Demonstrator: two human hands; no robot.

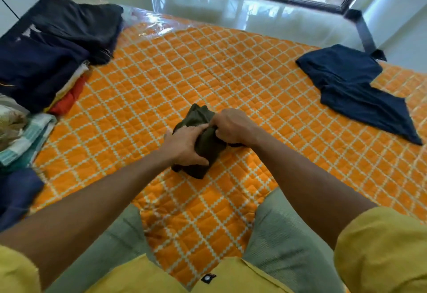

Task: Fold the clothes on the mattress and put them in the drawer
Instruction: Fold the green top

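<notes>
Both my hands grip one olive garment (203,140) mid-mattress (231,73): left hand (187,147) curled over it, right hand (233,127) pinching its edge. One navy garment (353,89) lies right; one stack (46,66) left.

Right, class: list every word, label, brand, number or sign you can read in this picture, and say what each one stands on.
No text can be read.
Small black tag on the yellow shirt: a pale mark, too small and blurred to read.
White marks on the dark folded clothes at the far left: blurred, unreadable.
</notes>
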